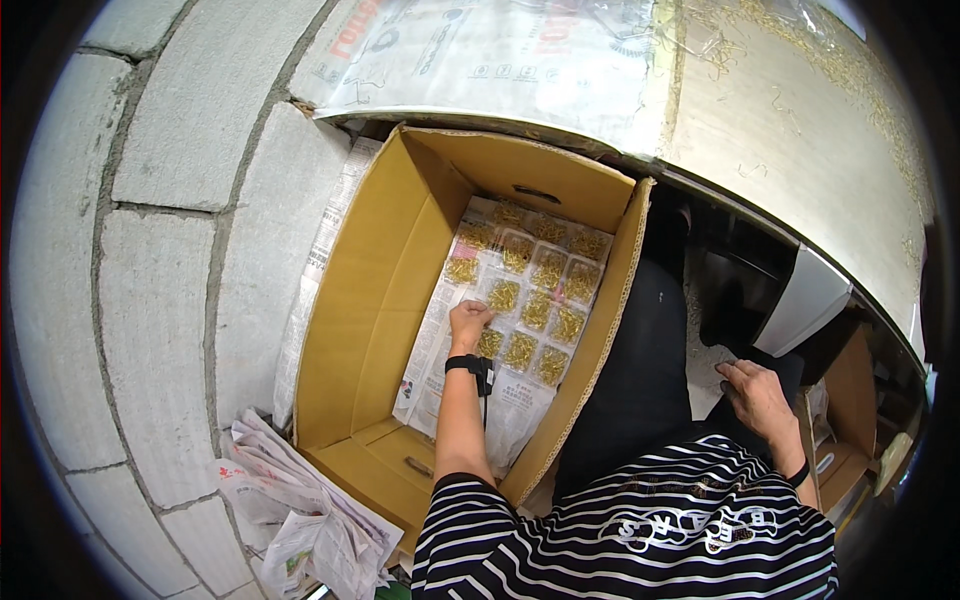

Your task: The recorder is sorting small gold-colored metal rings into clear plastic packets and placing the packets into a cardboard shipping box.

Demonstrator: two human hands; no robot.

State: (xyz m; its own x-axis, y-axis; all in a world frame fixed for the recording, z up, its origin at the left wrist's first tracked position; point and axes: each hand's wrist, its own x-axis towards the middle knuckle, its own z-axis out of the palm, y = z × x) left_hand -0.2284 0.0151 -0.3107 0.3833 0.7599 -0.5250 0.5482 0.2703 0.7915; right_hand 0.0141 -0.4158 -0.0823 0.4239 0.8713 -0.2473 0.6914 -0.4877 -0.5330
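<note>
My left hand (pixel 469 325) reaches down into a large brown cardboard box (pixel 365 290). Its fingers are bent together at the left edge of several small clear plastic trays. What they pinch, if anything, is hidden. The trays stand in rows, each filled with thin gold-coloured metal pieces; one tray (pixel 503 295) lies just beyond my fingertips, and another tray (pixel 489 343) sits right beside the hand. Printed newspaper (pixel 425 350) lines the box floor under them. My right hand (pixel 760 398) rests on my knee, fingers loosely stretched, holding nothing I can see.
A worktable (pixel 800 130) with scattered gold pieces runs along the far side, part of it under a plastic sheet (pixel 480 60). Folded newspapers (pixel 310 500) are piled at the box's near left corner. Grey paving (pixel 160 330) lies left. Another cardboard box (pixel 850 410) stands right.
</note>
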